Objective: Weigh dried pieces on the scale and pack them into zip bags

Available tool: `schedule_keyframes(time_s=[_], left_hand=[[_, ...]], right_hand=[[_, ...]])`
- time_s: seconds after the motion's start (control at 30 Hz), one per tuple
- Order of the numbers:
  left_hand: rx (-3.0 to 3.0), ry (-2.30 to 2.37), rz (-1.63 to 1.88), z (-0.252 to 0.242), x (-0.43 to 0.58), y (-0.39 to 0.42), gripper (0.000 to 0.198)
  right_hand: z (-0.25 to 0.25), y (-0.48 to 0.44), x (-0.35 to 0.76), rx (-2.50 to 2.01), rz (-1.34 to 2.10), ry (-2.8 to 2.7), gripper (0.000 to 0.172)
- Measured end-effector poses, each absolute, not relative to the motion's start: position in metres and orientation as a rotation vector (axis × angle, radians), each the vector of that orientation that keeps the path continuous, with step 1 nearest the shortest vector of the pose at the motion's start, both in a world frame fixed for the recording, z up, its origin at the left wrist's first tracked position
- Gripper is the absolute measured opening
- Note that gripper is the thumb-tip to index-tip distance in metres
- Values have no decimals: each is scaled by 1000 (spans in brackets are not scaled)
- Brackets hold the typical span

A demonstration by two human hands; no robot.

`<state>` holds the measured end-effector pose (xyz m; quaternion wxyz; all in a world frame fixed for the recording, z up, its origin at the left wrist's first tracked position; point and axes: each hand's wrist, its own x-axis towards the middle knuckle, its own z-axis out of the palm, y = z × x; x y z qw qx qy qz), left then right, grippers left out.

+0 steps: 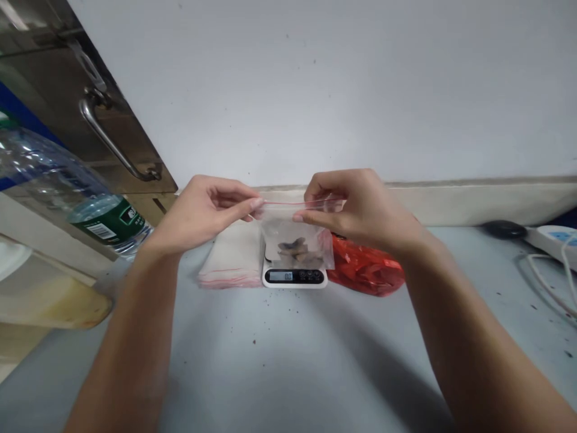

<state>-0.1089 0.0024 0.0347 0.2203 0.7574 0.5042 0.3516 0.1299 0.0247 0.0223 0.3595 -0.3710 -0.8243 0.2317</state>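
Note:
Between my two hands hangs a clear zip-lock bag [282, 231] with a red line along its top and brown, dried-looking pieces [295, 249] at the bottom. My left hand [220, 207] pinches the top left corner between thumb and fingers. On the right part of the top edge, my right hand [347, 204] is closed, its thumb pressed along the seal. Behind and below the bag is a small white digital scale [295, 281], its display reading 0.0. A stack of empty zip-lock bags [234, 255] lies left of the scale, and a red plastic bag [372, 267] lies to its right.
A large clear bottle with a green label [106, 219] stands at the left, by a plastic container [49, 294]. A metal door handle [112, 144] is behind them. At the right are a power strip [552, 240] and white cable [541, 276]. Dark crumbs dot the table [252, 373].

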Motion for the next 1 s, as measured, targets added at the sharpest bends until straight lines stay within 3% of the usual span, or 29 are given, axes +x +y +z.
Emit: schedule_keyframes(time_s=[0.17,0.33,0.6,0.9,1.0], left_hand=[[2127,1366,984,34,-104,1,17],[2218,1385,1040,38,-98,-3,20],[2148,1428,1072,35,-94,0,18],[2280,1544,1060,32,-83,-3,18],[2348,1475,1037,29,-74,-5,18]], right_hand=[[26,22,139,-922,707,-2067,25],[27,26,152,-912,815,-1997,17],[28,30,165,-979,913,-1999,31],[30,27,157,-1047,703,-2138,20],[31,23,147,-998,636,-2178,24]])
